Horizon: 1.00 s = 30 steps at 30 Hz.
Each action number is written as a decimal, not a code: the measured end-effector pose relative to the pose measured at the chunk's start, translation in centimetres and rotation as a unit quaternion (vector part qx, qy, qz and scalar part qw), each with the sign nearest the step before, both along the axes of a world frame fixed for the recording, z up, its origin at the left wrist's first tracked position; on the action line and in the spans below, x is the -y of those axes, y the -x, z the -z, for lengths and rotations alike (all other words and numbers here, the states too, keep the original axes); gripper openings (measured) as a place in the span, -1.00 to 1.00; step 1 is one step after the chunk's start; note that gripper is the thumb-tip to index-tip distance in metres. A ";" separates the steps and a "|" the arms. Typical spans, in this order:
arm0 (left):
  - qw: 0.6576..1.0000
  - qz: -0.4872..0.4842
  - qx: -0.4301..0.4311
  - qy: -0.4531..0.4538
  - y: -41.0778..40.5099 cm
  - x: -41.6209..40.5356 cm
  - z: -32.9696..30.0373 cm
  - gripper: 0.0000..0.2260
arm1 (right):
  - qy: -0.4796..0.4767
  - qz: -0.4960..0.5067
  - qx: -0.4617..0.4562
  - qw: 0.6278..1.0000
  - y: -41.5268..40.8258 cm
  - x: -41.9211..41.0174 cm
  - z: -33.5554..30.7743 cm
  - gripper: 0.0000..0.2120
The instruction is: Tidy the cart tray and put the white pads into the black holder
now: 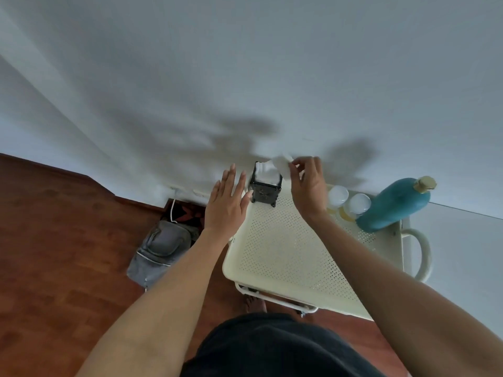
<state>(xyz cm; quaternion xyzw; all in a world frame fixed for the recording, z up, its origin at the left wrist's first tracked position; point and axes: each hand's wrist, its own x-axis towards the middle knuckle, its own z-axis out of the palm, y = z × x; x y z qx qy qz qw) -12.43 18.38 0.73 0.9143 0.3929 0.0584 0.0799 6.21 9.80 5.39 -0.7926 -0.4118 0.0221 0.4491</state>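
A cream perforated cart tray (285, 257) stands against the wall. At its far left corner is the black holder (265, 190), with white pads showing inside it. My right hand (307, 186) pinches a white pad (283, 163) just above the holder's right side. My left hand (227, 202) hovers flat, fingers spread, beside the holder's left, holding nothing.
Two white-lidded jars (337, 197) (359, 204) and a teal bottle with a gold cap (394, 205) stand along the tray's far right. The cart handle (424, 254) sticks out on the right. A grey bag (160, 248) lies on the wooden floor to the left.
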 end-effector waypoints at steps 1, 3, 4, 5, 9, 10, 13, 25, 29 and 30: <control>1.000 0.000 0.001 0.002 0.0 0.0 -0.1 -0.47 | 0.019 -0.024 0.013 0.999 -0.2 -0.8 -0.4 -0.86; 1.000 -0.001 0.001 0.005 0.0 0.0 -0.1 -0.47 | 0.070 -0.073 0.030 0.994 -0.4 -2.1 -0.8 -0.87; 1.000 -0.001 0.000 0.007 0.0 0.0 -0.1 -0.47 | 0.101 -0.096 0.035 0.990 -0.4 -2.5 -0.8 -0.87; 1.000 -0.003 -0.001 0.011 0.0 0.0 -0.2 -0.47 | 0.131 -0.114 0.041 0.984 -0.4 -2.9 -0.6 -0.87; 1.000 -0.011 0.001 0.021 0.1 0.0 -0.3 -0.48 | 0.228 -0.125 0.066 0.963 -0.2 -3.8 0.3 -0.87; 1.000 -0.011 0.001 0.020 0.1 0.0 -0.3 -0.48 | 0.244 -0.125 0.076 0.959 -0.1 -4.1 0.5 -0.87; 1.000 -0.012 -0.005 0.020 0.3 0.1 -0.4 -0.48 | 0.286 -0.125 0.127 0.941 0.2 -5.0 0.4 -0.83; 1.000 0.009 -0.025 -0.007 0.0 0.2 -0.6 -0.44 | 0.257 -0.143 0.128 0.947 -0.5 -4.2 0.1 -0.77; 0.998 0.031 -0.046 -0.022 -0.1 1.2 -1.0 -0.38 | 0.115 -0.043 0.119 0.985 -0.7 -0.7 1.3 -0.84; 0.998 0.026 -0.046 -0.027 -0.2 1.6 -0.6 -0.38 | 0.109 -0.028 0.126 0.986 -0.8 -0.1 2.0 -0.83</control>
